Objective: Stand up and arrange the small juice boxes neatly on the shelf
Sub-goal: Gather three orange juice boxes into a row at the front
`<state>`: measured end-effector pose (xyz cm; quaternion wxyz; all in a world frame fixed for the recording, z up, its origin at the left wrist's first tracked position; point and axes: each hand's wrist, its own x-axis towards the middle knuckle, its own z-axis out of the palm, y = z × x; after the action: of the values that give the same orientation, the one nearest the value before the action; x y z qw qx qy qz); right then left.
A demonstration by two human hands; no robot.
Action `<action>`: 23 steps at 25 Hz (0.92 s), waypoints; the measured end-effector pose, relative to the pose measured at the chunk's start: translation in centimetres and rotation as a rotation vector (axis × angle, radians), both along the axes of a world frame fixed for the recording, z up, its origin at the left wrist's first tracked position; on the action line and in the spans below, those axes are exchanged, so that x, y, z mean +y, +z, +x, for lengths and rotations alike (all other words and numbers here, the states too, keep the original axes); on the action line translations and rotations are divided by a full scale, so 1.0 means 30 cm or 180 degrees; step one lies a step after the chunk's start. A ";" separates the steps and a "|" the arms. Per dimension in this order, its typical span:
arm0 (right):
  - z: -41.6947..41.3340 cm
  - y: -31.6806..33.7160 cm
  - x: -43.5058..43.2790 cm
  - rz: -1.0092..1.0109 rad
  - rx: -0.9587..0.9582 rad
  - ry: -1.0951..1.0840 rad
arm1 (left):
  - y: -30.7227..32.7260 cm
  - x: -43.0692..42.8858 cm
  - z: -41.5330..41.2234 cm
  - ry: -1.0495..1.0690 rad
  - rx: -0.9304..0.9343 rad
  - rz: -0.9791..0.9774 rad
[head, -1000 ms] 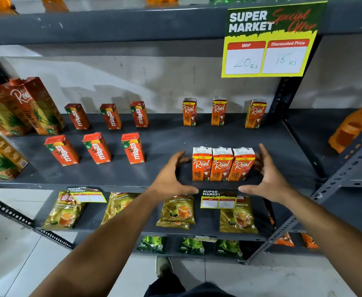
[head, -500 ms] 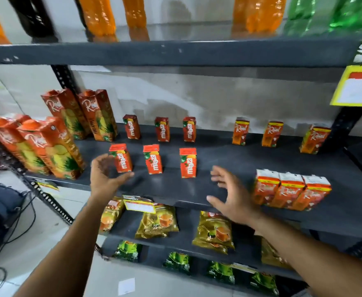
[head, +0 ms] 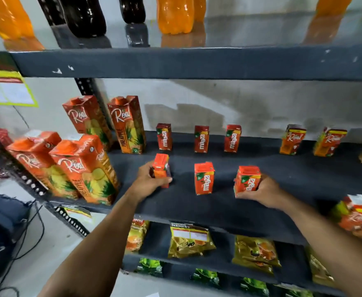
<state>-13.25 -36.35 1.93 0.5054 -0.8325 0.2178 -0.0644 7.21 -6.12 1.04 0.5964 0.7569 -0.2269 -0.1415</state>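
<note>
On the dark grey shelf (head: 282,185) stand small red Maaza juice boxes in two rows. My left hand (head: 148,181) grips the front left Maaza box (head: 161,168), which is turned edge-on. My right hand (head: 261,189) holds the front right Maaza box (head: 247,181), tilted slightly. The front middle Maaza box (head: 204,177) stands upright between them, untouched. Behind are three back-row Maaza boxes (head: 201,139). Small Real boxes (head: 292,139) stand at the back right, and a group of small Real boxes (head: 359,215) sits at the front right edge.
Tall Real pineapple cartons (head: 85,168) crowd the shelf's left end. Soft-drink bottles (head: 171,16) line the shelf above. Tea packets (head: 188,241) lie on the shelf below. A dark bag (head: 2,228) and cables sit on the floor at left.
The view has swung left from the grouped Real boxes to the Maaza boxes. Both hands, open before, have closed on the front left and front right Maaza boxes.
</note>
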 end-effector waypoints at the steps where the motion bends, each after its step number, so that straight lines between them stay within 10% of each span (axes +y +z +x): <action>1: 0.000 0.006 0.007 0.0030 -0.0007 -0.0019 | 0.006 -0.004 0.001 -0.0051 0.0013 -0.0064; 23: 0.132 0.013 0.252 0.0458 -0.0002 0.0354 | 0.029 -0.083 -0.119 -0.0725 0.0303 0.0830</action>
<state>-9.29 -28.81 2.34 0.5668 -0.8048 0.1751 -0.0207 3.63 -8.62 1.91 0.4833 0.7897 -0.2623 -0.2720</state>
